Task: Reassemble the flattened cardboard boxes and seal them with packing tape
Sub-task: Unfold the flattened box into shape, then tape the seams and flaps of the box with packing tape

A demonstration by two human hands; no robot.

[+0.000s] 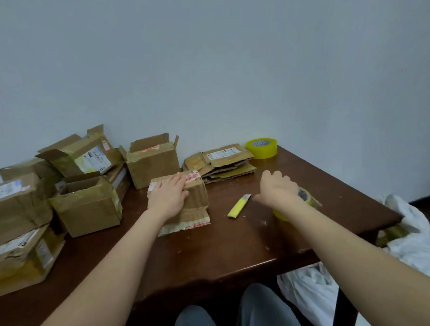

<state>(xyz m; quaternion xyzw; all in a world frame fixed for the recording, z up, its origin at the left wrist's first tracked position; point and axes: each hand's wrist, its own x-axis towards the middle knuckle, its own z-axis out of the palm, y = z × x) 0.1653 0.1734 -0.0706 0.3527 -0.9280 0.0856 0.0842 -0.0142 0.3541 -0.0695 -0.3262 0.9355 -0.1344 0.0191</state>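
Cardboard's light, crushable. I'd hold the small brown taped cardboard box [197,198] by its edges; left grip [169,194] flat, open on it, right grip [277,189] - can't tell.

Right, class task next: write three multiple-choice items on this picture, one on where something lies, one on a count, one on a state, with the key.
1. Where does the yellow knife lie? A in an open box; B on the flattened stack; C on the bare table.
2. How many rolls of tape are on the table? A one; B two; C four.
3. How is the left hand? A flat on the middle box; B gripping the knife; C lifted clear of everything.

Key: 1 C, it lies on the wood right of the middle box. 2 B, the back roll is at the far corner and the near roll is under the right hand. 3 A, its straight fingers lie on the box top.
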